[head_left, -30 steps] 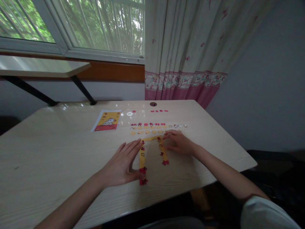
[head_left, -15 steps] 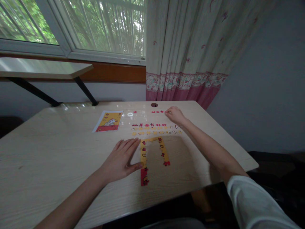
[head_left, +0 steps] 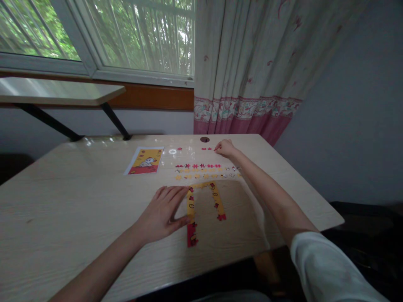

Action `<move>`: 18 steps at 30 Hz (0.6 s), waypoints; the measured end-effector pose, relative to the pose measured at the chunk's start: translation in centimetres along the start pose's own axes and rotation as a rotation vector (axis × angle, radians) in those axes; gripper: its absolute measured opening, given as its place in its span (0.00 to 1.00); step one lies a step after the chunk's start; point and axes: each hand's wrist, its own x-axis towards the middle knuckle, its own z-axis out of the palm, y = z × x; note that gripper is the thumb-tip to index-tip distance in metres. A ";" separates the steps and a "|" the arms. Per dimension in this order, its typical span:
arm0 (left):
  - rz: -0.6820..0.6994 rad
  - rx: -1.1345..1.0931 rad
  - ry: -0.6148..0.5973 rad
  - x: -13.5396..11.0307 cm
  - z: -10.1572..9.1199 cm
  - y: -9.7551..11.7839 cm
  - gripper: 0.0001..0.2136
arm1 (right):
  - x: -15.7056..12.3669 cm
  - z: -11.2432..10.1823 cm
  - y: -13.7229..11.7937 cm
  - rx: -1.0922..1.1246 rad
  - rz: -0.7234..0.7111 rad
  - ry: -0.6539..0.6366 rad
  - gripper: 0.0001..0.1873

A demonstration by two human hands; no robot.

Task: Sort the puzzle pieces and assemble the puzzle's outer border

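A partly joined puzzle frame (head_left: 190,209), yellow with red ends, lies on the pale wooden table (head_left: 78,201) as an upside-down U. My left hand (head_left: 163,212) rests flat beside its left strip, fingers stretched out and touching it. My right hand (head_left: 224,148) reaches to the far side of the table, its fingers pinched on a small red puzzle piece at the end of a short row of red pieces (head_left: 206,149). Rows of loose red and yellow pieces (head_left: 201,170) lie between the frame and that hand.
A reference picture card (head_left: 145,160), yellow and red, lies at the far left of the pieces. A cable hole (head_left: 204,139) sits at the table's back edge. Behind are a window, a curtain (head_left: 252,75) and a folding shelf (head_left: 59,90).
My right hand left the frame's top right corner and reached out to the far row of red pieces, closing on one. The left hand stayed by the frame.
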 end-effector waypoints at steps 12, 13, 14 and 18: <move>0.016 -0.105 0.046 0.0 0.0 0.1 0.28 | -3.1 -0.7 -0.6 0.115 -0.122 0.055 0.07; 0.011 -0.124 0.054 0.0 0.0 0.2 0.28 | -3.9 -0.9 -0.9 0.127 -0.142 0.065 0.07; 0.006 -0.144 0.065 0.0 0.0 0.2 0.27 | -4.8 -1.1 -1.2 0.145 -0.171 0.070 0.07; 0.004 -0.247 0.084 0.3 -0.2 0.5 0.18 | -9.8 -1.8 -1.7 0.338 -0.366 0.090 0.08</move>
